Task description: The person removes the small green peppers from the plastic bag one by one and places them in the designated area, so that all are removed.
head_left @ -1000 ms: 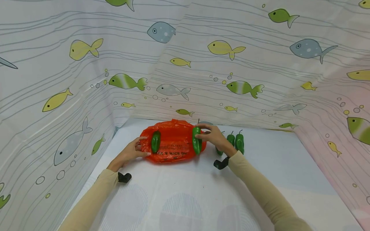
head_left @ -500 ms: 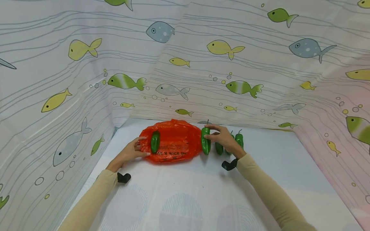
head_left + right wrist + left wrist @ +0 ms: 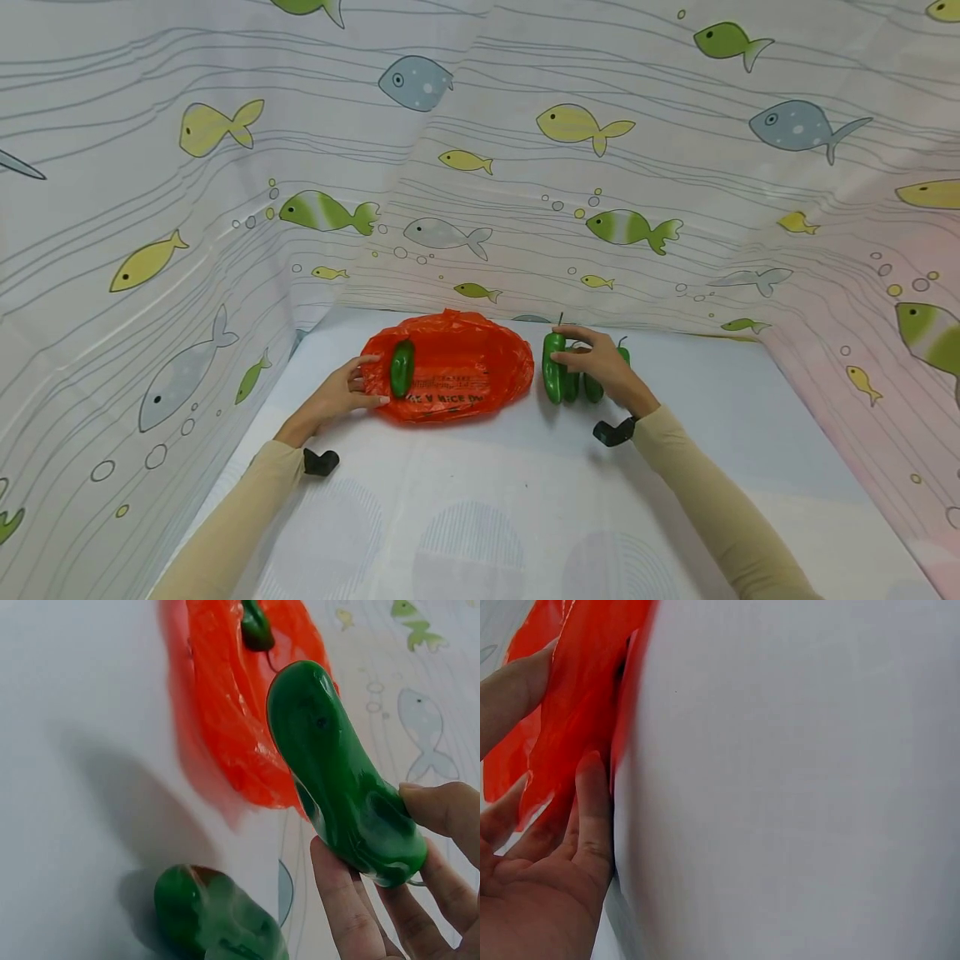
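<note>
My right hand [image 3: 588,358] pinches a long green pepper [image 3: 553,371] between thumb and fingers, its stem up. In the right wrist view the pepper [image 3: 330,765] is held above the table, beside the red plastic bag [image 3: 232,705]. Another green pepper [image 3: 402,368] lies in the left part of the spread red bag [image 3: 450,400], whose mouth gapes. My left hand [image 3: 343,390] touches the bag's left side with spread fingers. Up close, its fingers [image 3: 592,795] lie along the red plastic [image 3: 585,697]. On the table, a green pepper [image 3: 593,389] stands partly hidden by my right hand.
More green peppers stand close by, one [image 3: 572,386] behind the held one and one [image 3: 624,355] mostly behind my hand. A white cloth covers the table [image 3: 480,483]. Fish-printed curtain walls [image 3: 525,250] enclose the back and sides.
My right hand has carried the held pepper rightward, from over the bag's right side to in front of the peppers on the table. The left hand and bag stay almost still.
</note>
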Demonstrator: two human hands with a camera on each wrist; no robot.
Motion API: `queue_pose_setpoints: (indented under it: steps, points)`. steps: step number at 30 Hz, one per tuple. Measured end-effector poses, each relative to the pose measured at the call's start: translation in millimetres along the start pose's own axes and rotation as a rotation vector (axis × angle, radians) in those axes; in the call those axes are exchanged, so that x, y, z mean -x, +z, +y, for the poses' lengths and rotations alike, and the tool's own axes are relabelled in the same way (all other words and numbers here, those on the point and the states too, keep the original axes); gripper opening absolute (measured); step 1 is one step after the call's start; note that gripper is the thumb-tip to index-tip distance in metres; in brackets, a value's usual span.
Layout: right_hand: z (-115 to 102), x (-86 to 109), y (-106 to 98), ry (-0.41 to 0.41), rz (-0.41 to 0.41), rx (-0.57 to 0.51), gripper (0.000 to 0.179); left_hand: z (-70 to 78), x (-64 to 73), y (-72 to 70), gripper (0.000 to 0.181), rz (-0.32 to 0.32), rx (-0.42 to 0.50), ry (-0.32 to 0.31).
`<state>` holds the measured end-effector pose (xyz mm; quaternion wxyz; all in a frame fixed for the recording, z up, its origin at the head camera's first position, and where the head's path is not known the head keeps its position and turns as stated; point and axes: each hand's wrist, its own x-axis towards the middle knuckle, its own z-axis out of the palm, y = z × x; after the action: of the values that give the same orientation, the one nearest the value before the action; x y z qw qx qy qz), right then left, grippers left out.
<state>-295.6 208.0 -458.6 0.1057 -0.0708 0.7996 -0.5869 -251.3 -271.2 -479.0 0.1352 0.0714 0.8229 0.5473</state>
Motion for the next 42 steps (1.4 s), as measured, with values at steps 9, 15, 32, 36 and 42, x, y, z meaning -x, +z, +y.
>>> queue_pose_setpoints:
  steps: [9, 15, 32, 36, 42]
  points:
    - [8, 4.6, -16, -0.011, 0.033, 0.026, 0.065, -27.3, -16.3, -3.6, 0.089, 0.004, -0.008, 0.004]
    - [14, 8.6, -27, -0.024, 0.052, -0.015, 0.065, -36.9, -21.1, -5.8, 0.092, 0.010, -0.026, 0.001]
    - [23, 21.6, -56, 0.007, 0.092, -0.008, 0.067, -34.7, -20.2, -6.2, 0.091, 0.007, -0.033, -0.005]
    - [26, 25.7, -64, 0.006, 0.095, -0.031, 0.068, -34.5, -20.1, -6.3, 0.091, 0.005, -0.036, 0.000]
    - [32, 33.0, -73, -0.010, 0.124, -0.014, 0.069, -35.9, -21.1, -6.5, 0.091, 0.008, -0.051, -0.005]
